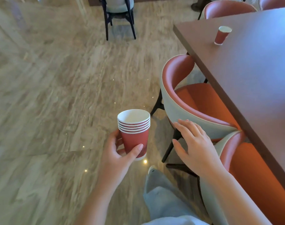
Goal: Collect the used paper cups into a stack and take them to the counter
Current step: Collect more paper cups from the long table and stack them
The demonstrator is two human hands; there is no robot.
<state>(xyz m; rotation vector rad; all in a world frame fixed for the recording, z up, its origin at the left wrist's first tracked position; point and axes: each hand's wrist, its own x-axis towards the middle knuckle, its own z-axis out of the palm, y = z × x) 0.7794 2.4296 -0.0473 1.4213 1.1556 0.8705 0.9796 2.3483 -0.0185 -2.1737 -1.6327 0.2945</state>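
My left hand [120, 153] grips a stack of several red paper cups [135, 135] with white rims, held upright over the floor at lower centre. To the right of the stack, my right hand [193, 148] hovers with fingers spread and nothing in it, in front of a chair back. A single red paper cup [222, 35] stands upright on the dark brown table [252, 70] at the upper right, well away from both hands.
Two orange-seated chairs [195, 101] with pale backs are tucked along the table's near edge. A dark-framed chair [119, 12] stands at the far top. A marbled beige floor [57, 95] spreads to the left. My trouser leg and shoe [158, 184] show below.
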